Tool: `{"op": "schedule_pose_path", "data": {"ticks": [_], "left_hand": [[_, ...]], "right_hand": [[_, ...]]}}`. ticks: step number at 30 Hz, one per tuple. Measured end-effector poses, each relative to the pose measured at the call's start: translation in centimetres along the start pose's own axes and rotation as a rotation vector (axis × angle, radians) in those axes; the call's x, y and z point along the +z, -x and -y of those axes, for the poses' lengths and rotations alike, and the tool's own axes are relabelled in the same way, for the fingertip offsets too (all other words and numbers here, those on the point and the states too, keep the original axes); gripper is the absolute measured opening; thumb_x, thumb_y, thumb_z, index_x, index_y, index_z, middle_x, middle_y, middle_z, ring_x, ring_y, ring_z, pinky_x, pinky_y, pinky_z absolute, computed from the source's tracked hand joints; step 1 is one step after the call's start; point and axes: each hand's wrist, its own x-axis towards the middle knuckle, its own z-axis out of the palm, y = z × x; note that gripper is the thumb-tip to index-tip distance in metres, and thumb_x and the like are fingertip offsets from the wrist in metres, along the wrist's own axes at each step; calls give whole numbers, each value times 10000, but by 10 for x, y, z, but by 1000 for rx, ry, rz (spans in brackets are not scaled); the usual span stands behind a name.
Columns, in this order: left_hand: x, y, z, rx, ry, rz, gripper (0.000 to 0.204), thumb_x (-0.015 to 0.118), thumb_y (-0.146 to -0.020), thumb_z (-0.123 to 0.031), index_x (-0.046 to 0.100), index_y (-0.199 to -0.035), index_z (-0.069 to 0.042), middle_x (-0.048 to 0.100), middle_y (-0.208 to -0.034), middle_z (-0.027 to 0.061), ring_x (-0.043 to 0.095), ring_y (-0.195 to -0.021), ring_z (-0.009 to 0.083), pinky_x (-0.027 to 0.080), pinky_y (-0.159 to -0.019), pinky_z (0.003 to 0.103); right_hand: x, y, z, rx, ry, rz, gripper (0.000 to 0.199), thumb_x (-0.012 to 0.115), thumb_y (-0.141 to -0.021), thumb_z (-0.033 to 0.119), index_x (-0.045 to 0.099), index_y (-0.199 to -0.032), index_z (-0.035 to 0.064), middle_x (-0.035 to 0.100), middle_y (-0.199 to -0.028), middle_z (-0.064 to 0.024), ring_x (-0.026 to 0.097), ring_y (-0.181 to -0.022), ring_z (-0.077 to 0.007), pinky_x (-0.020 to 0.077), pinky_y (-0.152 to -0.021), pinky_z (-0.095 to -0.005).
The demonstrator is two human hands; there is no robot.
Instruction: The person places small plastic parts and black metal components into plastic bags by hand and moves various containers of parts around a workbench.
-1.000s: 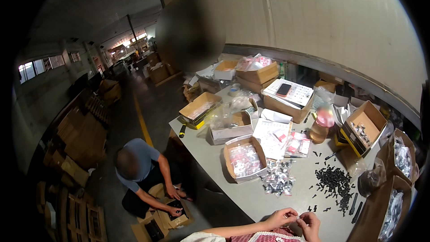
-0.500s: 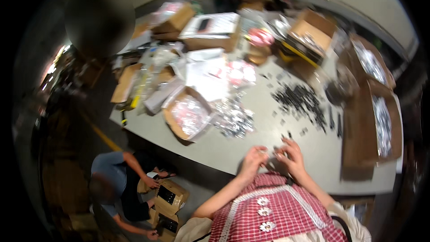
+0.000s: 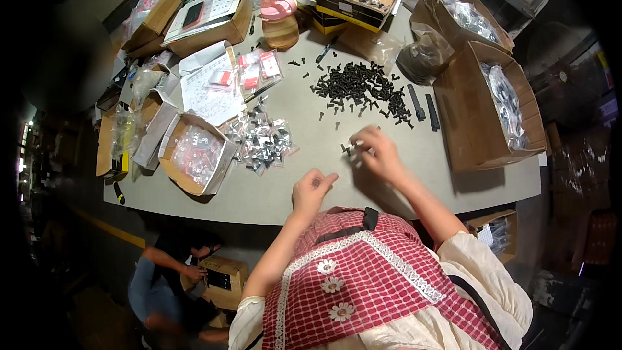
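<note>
On the grey tabletop [image 3: 285,175], now fully in view, the right hand [image 3: 379,152] is pinching black screws [image 3: 348,150] while the left hand [image 3: 311,189] is curling loosely, its grip holding nothing visible.

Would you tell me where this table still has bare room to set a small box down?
Bare patches: the near edge of the table left of the left hand, below the bag pile; and the strip between the right hand and the big box. The far side is crowded: screws, papers, boxes.
</note>
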Motion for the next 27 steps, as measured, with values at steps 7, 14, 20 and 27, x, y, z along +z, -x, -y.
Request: {"op": "schedule_pose_path", "data": {"ticks": [7,14,20,27], "left_hand": [[-4,-4,10,254,-123,-88,345,773,-873,-271,589,-720,-22,568,-679,88,535,-598,212,418,-566,348],[-2,-3,19,187,-66,-99,333,770,-873,-257,587,-717,-27,570,-668,105,558,-588,236,425,-558,366],[-1,-4,17,224,-57,-113,327,768,-875,-249,588,-719,-26,571,-662,107,562,-583,240,428,-556,369],[-4,-5,23,231,-118,-97,299,741,-905,-246,614,-735,-35,642,-657,58,594,-598,141,455,-580,309]], "right_hand": [[-26,-9,-71,90,533,53,98,603,-887,47,614,-981,21,617,-938,-147,637,-862,-323,516,-761,-429],[-43,8,-85,458,-51,-7,174,641,-902,175,603,-949,12,660,-834,-97,624,-771,-189,502,-714,-364],[-63,26,-94,535,-489,-146,77,640,-942,122,634,-968,50,617,-762,-14,562,-608,-70,447,-522,-222],[-68,25,-58,667,-656,-163,189,677,-964,185,679,-1030,8,669,-810,-50,633,-598,-113,497,-528,-245]]}}
